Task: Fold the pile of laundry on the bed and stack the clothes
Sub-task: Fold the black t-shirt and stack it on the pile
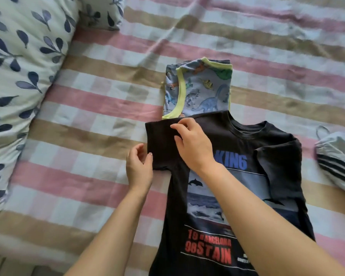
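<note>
A black T-shirt (247, 140) with a blue, grey and red dolphin print lies face up on the bed, collar away from me. Its right sleeve lies turned in over the chest. My left hand (138, 168) pinches the lower edge of the left sleeve between thumb and fingers. My right hand (193, 144) presses flat on the shirt at the left shoulder, fingertips touching the top of that sleeve. Just beyond the collar sits a folded blue dinosaur-print garment (203, 90) with yellow trim.
The bed cover (88, 108) is checked in pink, tan and white. A pillow (20, 62) with dark blue leaf print fills the left side. At the right edge lies a grey garment with dark stripes (339, 156).
</note>
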Tool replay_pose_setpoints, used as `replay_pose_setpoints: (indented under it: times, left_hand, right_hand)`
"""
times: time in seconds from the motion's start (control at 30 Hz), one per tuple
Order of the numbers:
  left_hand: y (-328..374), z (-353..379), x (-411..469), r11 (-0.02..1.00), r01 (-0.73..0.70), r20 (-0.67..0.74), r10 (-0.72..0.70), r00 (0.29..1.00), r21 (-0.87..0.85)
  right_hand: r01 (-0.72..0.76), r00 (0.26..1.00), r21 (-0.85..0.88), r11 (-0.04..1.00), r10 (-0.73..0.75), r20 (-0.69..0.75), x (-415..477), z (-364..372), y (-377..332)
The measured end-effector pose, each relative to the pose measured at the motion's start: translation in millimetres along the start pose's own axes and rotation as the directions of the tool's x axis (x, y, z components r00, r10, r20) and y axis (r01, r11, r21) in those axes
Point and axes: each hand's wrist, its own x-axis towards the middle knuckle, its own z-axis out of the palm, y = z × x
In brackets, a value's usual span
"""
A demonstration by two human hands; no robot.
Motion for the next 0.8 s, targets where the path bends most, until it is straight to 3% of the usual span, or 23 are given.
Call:
replay_pose_setpoints:
  times: [0.23,0.47,0.63,0.8]
  left_hand:
    - [8.4,12.0,20.8,0.991,0.118,0.120,-0.126,0.985,0.068]
    - [17.2,20.1,25.7,0.905,0.111,0.154,-0.189,0.970,0.411]
    - [21.5,16.2,9.2,0.996,0.037,0.179,-0.051,0.983,0.085]
    - [19.9,4.6,-1.5,0.991,-0.008,0.120,0.024,0.992,-0.130]
  right_hand:
    - [-0.041,0.996,-0.100,0.994,0.049,0.079,38.0,17.1,-1.6]
    - [-0.007,0.978,-0.084,0.996,0.024,0.207,56.7,16.2,-3.2]
    - [-0.053,0.960,0.095,0.994,0.024,0.279,64.1,2.0,2.7]
    - [-0.029,0.909,0.198,0.980,-0.056,0.414,65.7,-1.1,-4.8]
